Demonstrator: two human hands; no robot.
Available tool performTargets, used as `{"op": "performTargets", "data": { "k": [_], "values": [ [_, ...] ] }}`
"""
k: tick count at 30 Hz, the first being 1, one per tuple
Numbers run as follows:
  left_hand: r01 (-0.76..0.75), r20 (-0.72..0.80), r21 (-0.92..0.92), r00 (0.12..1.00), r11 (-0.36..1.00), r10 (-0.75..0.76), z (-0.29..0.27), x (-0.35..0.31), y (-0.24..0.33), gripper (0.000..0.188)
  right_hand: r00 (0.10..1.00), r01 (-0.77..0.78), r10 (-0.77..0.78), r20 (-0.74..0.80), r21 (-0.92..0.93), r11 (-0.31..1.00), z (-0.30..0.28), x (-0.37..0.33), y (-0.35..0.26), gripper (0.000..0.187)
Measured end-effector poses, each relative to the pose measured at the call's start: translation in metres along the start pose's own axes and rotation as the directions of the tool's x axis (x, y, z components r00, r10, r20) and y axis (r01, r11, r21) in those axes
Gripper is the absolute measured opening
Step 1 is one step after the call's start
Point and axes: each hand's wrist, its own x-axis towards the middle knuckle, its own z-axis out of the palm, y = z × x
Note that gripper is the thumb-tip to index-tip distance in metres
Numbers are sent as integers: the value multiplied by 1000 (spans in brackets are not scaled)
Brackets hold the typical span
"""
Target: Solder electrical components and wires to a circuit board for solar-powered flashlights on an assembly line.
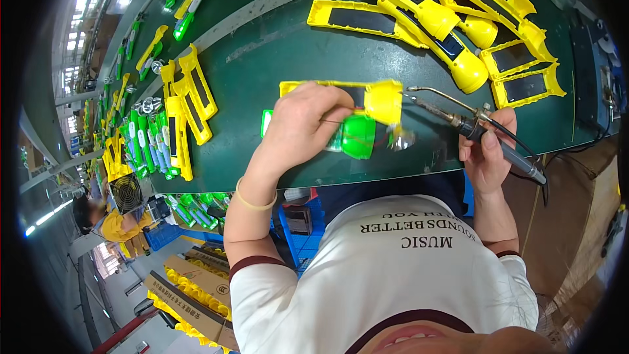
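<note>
On the green bench in front of me lies a yellow flashlight housing half (383,101) with a dark panel set in it. Just nearer is a green flashlight body (358,137), and a clear round lamp reflector (401,138) sits at its right end. My left hand (304,121) reaches over both parts, its fingertips pinched on a thin wire (334,121); the palm hides part of the housing. My right hand (490,151) is closed round a soldering iron (465,126) with a curved metal tube beside it. The iron's tip points left, close to the housing's wide end.
Yellow housing halves (452,19) are piled at the far right. More yellow halves (190,92) and a row of green bodies (147,134) stand at the left. Cartons (190,288) of yellow parts are below left, near another person (118,223). A dark cable (576,151) runs at the right.
</note>
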Motion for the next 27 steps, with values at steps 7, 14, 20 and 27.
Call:
{"op": "performTargets", "data": {
  "k": [7, 14, 20, 27],
  "values": [
    [-61, -97, 69, 993, 996, 67, 4, -7, 3, 9, 988, -73, 93, 125, -160, 984, 21, 7, -7, 26],
    [-115, -41, 197, 991, 974, 126, 5, -4, 8, 6, 959, -57, 184, 217, -486, 872, 16, 22, -7, 24],
    [-97, -18, 232, 994, 968, 104, 6, -1, 10, 5, 949, -95, 250, 190, -585, 805, 19, 30, -2, 25],
    [-84, 6, 255, 996, 963, 85, 6, -1, 10, 4, 994, -23, 50, 92, -273, 962, 15, 21, -11, 24]
  ]
}}
